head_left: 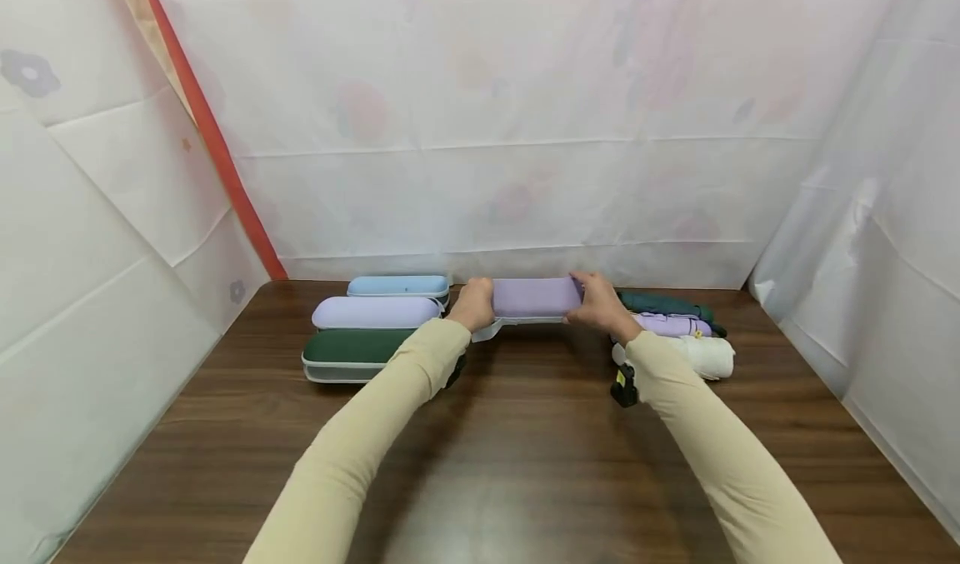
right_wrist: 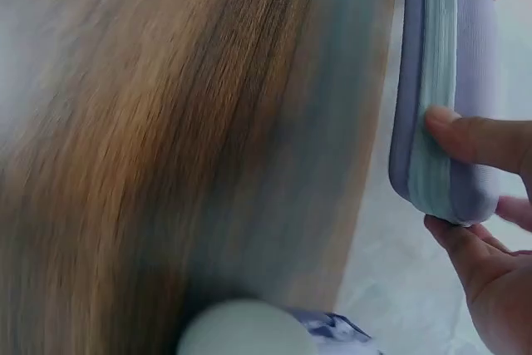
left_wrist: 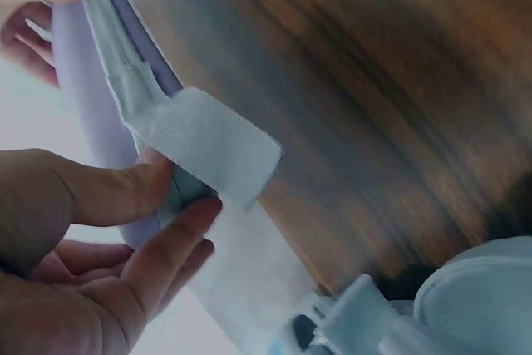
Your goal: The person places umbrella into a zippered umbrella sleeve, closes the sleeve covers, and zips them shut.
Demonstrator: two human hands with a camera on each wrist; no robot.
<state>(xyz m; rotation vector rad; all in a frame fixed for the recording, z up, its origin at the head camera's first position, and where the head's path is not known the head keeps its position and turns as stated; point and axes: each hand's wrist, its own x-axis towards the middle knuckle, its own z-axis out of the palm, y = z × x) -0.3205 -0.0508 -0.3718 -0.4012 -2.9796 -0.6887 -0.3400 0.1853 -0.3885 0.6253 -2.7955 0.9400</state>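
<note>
A purple zippered case (head_left: 536, 297) is held level above the far part of the table, between my two hands. My left hand (head_left: 474, 304) grips its left end, thumb on the zip side and fingers around the other. Beside that thumb a pale fabric tab (left_wrist: 216, 143) sticks out from the case. At the opposite end my right hand (head_left: 600, 304) pinches the rounded corner, with the thumb (right_wrist: 453, 130) on the pale zip band. The zip looks closed, and the inside of the case is hidden.
Left of my hands lie a light blue case (head_left: 397, 285), a lavender case (head_left: 375, 312) and a dark green case (head_left: 356, 347). To the right are folded umbrellas: dark green (head_left: 660, 303), lavender (head_left: 671, 325) and white (head_left: 708, 357). A white sheet (head_left: 525, 131) hangs behind the table.
</note>
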